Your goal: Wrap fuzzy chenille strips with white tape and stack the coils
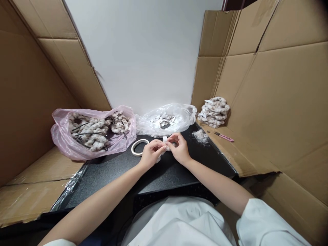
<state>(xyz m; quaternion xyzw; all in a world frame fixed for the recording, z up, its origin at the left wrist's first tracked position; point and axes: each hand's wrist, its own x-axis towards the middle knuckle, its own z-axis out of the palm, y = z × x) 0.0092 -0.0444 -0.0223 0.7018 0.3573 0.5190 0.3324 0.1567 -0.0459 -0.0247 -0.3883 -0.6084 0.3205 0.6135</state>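
My left hand [151, 152] and my right hand [180, 150] meet above the dark tabletop, fingertips pinched together. Between them is a pale furry strip [167, 147], mostly covered by my fingers. From it a small white tag [164, 139] stands up, close to my right fingertips. My left fingers grip the strip's left side, where a bit of fluff shows below the hand. A roll of white tape [133, 150] lies flat just left of my left hand.
A pink plastic bag [60, 136] holds furry pieces with dark strips. Behind my hands, a clear bag [143, 129] contains white tags. At right are stacked furry loops [215, 112], loose fluff [201, 136] and pink thread snips [225, 137]. Cardboard walls [289, 102] stand on both sides.
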